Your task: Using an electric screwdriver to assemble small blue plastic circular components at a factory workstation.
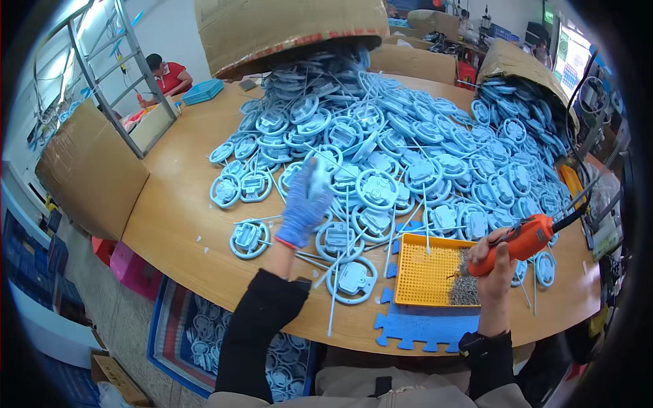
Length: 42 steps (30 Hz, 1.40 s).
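My left hand (304,209), in a blue-purple knit glove, reaches over the near side of a heap of light blue toy steering wheels (377,189). Its fingers are smeared by motion among the wheels, so their grip cannot be made out. Wrapped around an orange electric screwdriver (520,239) is my right hand (498,272). The tool's thin bit points left, over a shallow yellow basket (400,275). Small metal screws (465,292) lie piled at the basket's right side. Beneath the basket a blue foam mat (418,328) with jigsaw edges rests on the wooden table.
A large cardboard box (292,30) tips wheels onto the table (170,204); another box (520,64) spills more at right. A cardboard carton (95,170) and metal ladder (112,75) stand left. Below sits a blue-rimmed bin (153,326) of wheels. A person in red (173,78) sits far left.
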Each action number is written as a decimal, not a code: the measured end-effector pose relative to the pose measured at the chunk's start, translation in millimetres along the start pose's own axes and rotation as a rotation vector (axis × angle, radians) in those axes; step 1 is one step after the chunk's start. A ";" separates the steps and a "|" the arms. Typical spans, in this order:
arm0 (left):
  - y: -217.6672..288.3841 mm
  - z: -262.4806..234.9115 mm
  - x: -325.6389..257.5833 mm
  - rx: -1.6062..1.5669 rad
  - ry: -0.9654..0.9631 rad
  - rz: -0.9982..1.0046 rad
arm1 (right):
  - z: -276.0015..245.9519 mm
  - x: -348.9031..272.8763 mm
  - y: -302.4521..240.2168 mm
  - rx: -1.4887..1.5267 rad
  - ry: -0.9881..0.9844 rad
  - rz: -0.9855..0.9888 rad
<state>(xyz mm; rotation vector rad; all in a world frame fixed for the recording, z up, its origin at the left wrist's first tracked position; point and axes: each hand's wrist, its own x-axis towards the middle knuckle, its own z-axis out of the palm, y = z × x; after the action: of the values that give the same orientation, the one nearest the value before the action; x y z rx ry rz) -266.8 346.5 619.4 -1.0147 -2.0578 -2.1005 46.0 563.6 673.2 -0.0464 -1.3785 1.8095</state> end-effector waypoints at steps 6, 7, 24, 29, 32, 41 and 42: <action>95.3 -32.7 -27.8 -0.655 -0.106 -0.178 | -10.9 -2.2 -3.6 0.030 0.028 -0.023; 108.7 -32.8 -37.6 -0.652 -0.112 -0.185 | -12.0 -2.2 -3.9 0.045 0.018 -0.015; 70.4 -27.7 -146.2 -1.037 0.237 -0.667 | -23.0 -14.1 -10.3 0.026 0.006 -0.027; 71.9 -25.8 -148.0 -0.995 0.172 -0.645 | -22.5 -13.9 -4.7 -0.011 -0.018 -0.037; 65.1 -31.2 -150.1 -0.999 0.181 -0.639 | -20.1 -15.9 -4.6 -0.011 -0.007 -0.024; 20.4 -57.7 -106.3 -1.109 0.476 -0.375 | -24.8 -18.2 -3.8 0.050 0.020 0.011; 17.8 -58.9 -100.4 -1.130 0.461 -0.373 | -25.6 -18.6 -3.5 0.051 0.022 0.014</action>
<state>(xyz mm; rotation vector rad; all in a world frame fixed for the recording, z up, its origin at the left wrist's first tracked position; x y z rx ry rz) -204.4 249.8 594.0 -0.0332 -0.7869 -3.3201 72.6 572.1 657.8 -0.0499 -1.3193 1.8495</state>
